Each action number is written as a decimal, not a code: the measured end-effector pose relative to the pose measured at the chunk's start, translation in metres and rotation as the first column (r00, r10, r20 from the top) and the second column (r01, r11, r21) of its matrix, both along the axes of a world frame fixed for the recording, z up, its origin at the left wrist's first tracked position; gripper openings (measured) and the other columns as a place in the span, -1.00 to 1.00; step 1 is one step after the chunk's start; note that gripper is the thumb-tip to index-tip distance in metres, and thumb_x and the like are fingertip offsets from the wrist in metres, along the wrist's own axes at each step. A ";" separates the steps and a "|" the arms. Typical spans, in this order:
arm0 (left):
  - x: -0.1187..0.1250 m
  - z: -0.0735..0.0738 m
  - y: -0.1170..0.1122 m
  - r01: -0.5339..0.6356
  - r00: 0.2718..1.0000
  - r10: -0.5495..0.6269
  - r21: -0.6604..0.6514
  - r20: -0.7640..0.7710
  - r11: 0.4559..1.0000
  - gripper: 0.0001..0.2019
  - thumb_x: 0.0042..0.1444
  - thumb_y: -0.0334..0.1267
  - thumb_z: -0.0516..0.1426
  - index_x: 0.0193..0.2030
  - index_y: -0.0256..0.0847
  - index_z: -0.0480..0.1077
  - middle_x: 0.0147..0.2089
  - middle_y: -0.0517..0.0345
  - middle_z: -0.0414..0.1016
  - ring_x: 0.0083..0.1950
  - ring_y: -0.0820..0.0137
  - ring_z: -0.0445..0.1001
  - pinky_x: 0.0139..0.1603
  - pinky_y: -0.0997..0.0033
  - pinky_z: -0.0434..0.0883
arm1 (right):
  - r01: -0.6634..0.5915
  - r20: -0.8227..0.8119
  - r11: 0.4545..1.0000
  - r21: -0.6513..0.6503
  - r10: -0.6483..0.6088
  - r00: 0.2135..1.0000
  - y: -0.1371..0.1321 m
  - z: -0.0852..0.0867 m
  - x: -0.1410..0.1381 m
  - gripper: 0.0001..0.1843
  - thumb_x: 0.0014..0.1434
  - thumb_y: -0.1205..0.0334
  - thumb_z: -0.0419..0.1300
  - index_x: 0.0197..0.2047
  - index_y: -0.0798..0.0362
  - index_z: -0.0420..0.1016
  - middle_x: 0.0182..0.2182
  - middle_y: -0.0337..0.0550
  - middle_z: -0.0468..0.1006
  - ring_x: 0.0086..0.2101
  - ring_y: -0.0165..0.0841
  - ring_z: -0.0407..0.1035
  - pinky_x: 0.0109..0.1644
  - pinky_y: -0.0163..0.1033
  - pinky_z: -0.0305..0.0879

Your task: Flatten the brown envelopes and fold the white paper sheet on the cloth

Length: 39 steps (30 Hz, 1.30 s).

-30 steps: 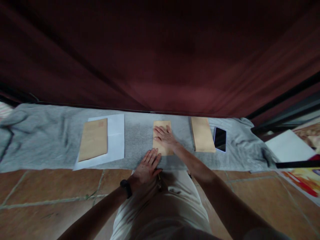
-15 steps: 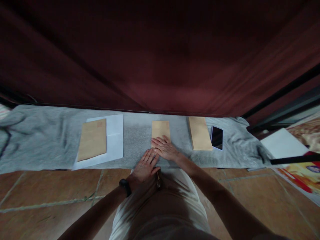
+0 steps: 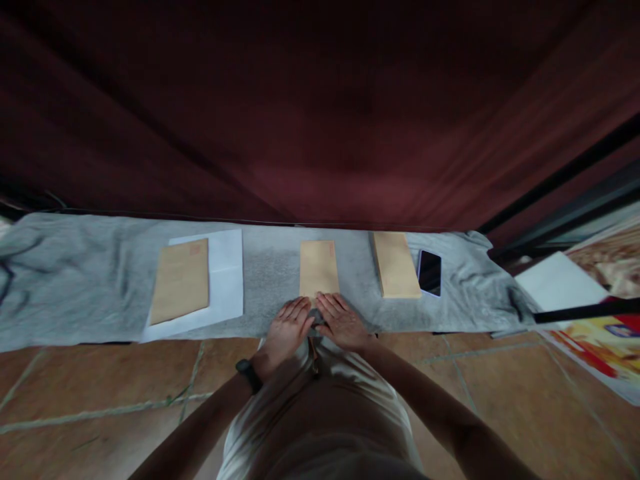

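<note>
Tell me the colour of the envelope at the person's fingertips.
The envelope is light tan, shown in the head view.

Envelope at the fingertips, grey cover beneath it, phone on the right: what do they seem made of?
Tan envelope: likely kraft paper, matte, from its flat brown tone and crisp straight edges.
Grey cover: fabric, perhaps plush or fleece, dull, judging by its wrinkles and mottled nap.
Phone: even dark screen, probably glass; pale rim perhaps plastic or silicone, too small to tell.

Grey cloth (image 3: pixel 273 267) lies free between white paper (image 3: pixel 226 273) and middle envelope (image 3: pixel 319 267); red fabric (image 3: pixel 320 180) blocks the far edge.
</note>
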<state>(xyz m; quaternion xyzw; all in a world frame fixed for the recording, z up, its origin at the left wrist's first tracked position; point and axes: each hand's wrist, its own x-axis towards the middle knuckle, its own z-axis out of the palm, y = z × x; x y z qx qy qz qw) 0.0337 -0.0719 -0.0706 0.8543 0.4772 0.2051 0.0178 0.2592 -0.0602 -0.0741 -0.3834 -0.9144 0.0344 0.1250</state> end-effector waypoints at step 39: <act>0.062 -0.002 0.142 -0.008 0.991 -0.018 -0.194 -0.135 0.981 -0.46 0.46 -0.05 -0.16 0.53 0.03 0.13 0.56 0.19 0.14 0.61 0.15 -0.05 0.58 -0.15 -0.13 | 0.134 -0.264 0.985 -0.109 -0.158 0.951 -0.017 -0.002 0.000 -0.45 0.35 0.32 0.11 0.39 0.03 0.36 0.32 -0.02 0.44 0.30 -0.20 0.32 0.44 0.07 0.23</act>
